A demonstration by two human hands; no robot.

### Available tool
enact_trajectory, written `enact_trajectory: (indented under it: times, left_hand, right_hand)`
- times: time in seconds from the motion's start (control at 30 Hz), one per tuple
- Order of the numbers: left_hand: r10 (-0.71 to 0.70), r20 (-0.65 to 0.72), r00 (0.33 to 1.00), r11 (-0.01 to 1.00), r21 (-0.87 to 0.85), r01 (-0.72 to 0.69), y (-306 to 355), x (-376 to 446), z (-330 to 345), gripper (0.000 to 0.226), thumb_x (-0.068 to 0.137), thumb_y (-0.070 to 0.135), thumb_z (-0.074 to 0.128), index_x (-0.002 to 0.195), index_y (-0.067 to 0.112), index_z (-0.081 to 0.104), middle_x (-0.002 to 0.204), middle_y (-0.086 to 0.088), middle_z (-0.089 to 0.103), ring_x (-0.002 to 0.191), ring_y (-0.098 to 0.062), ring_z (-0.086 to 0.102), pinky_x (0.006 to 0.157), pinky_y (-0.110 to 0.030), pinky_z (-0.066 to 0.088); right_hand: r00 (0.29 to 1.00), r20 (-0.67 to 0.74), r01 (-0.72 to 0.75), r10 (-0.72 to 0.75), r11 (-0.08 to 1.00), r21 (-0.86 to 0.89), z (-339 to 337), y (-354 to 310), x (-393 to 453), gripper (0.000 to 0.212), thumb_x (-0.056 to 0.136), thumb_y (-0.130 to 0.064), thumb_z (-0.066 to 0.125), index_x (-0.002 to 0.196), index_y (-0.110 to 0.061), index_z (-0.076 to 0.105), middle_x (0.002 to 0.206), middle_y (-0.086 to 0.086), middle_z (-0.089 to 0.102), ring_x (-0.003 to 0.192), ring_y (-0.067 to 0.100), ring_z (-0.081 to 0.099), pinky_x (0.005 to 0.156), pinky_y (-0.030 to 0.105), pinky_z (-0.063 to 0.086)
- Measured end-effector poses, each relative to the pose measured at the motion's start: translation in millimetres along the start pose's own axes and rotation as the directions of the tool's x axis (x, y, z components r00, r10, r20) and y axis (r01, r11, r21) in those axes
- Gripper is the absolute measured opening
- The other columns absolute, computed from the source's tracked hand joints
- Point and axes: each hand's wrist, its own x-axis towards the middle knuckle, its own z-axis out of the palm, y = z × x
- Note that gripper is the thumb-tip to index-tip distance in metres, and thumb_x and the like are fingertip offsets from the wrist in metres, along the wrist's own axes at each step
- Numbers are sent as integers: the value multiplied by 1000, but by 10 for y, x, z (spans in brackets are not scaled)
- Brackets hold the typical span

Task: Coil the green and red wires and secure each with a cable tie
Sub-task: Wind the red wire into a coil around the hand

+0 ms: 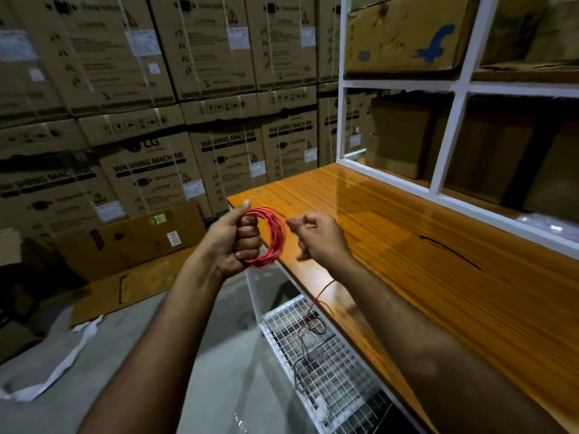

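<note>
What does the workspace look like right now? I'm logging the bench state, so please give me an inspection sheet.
Surface: glossy wooden bench top, its near part bare.
Job's things: red wire coil held over the bench's left edge; a black cable tie lies on the bench; green wire: nothing seen.
Clutter: white wrapping on the floor.
Grippers: left hand grips the coil, fingers through it; right hand pinches the wire's free run beside the coil.
Cables: the red tail hangs below the right forearm toward a wire-mesh shelf, where dark strands lie.
Surroundings: stacked washing-machine cartons; white shelving holding boxes.
</note>
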Motion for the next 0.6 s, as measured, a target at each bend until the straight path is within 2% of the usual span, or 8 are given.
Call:
enact_trajectory:
  times: [0.03, 0.1, 0.17, 0.27, 0.4, 0.47, 0.53, 0.6]
  left_hand:
    - [24, -22, 999, 1000, -18, -24, 70, -12, -79, 46, 99, 45, 42, 58, 24, 35, 43, 10, 17, 29, -4, 18, 31, -10, 12]
    - [74, -84, 994, 995, -61, -80, 198, -22, -252, 50, 100, 45, 41, 54, 25, 36, 42, 11, 17, 32, -4, 12, 31, -11, 11]
    - [100, -157, 983, 990, -86, -115, 277, -10, -392, 55, 100, 45, 39, 49, 24, 38, 39, 10, 21, 33, -5, 9, 31, -12, 10]
    - [111, -221, 969, 986, -94, -135, 317, 3, -477, 58, 101, 44, 38, 46, 24, 39, 38, 10, 23, 28, -4, 17, 33, -14, 8]
    - [130, -256, 958, 976, -136, -169, 315, 21, -481, 58, 100, 45, 39, 47, 24, 40, 39, 11, 24, 29, -4, 17, 33, -17, 7]
    - [163, -293, 942, 953, -199, -227, 376, 19, -522, 56, 100, 44, 40, 48, 24, 39, 39, 11, 24, 30, -4, 17, 34, -17, 7]
    - [186, -330, 925, 933, -237, -272, 469, -7, -601, 54, 100, 44, 42, 49, 24, 38, 38, 11, 25, 30, -4, 17, 33, -16, 8]
    - [188, -348, 918, 932, -233, -279, 516, -48, -669, 55, 100, 44, 42, 49, 24, 39, 38, 11, 25, 30, -4, 18, 32, -16, 9]
  right_hand:
    - [993, 118, -36, 29, 998, 51, -112, 41, -28, 29, 96, -36, 61, 80, -11, 62, 49, -4, 49, 43, 14, 48, 47, 37, 53]
    - [929, 358, -131, 90, 987, 93, -326, 149, -87, 25, 97, -30, 60, 82, -10, 61, 54, -4, 44, 48, 9, 41, 47, 29, 42]
    - [869, 471, -205, 150, 976, 69, -489, 252, -151, 19, 97, -25, 59, 87, -10, 64, 66, 0, 46, 57, 8, 44, 55, 25, 44]
    - [865, 448, -343, 228, 919, 193, -551, 391, -204, 21, 101, -19, 52, 100, -7, 69, 70, -1, 52, 58, 8, 48, 63, 27, 53]
    - [923, 238, -384, 303, 692, 612, -324, 459, -215, 13, 97, -10, 57, 98, -1, 65, 75, 9, 55, 48, 6, 45, 48, 19, 45]
    - [917, 242, -400, 318, 745, 534, -310, 485, -247, 13, 95, -11, 60, 99, 1, 65, 73, 9, 56, 50, 8, 47, 49, 19, 46]
    - [875, 346, -437, 338, 860, 263, -391, 521, -306, 19, 95, -12, 61, 103, 4, 66, 71, 5, 58, 55, 10, 50, 54, 21, 49]
    - [809, 458, -494, 369, 848, 191, -479, 600, -362, 19, 97, -12, 58, 105, 4, 65, 71, 3, 59, 58, 10, 52, 61, 25, 55]
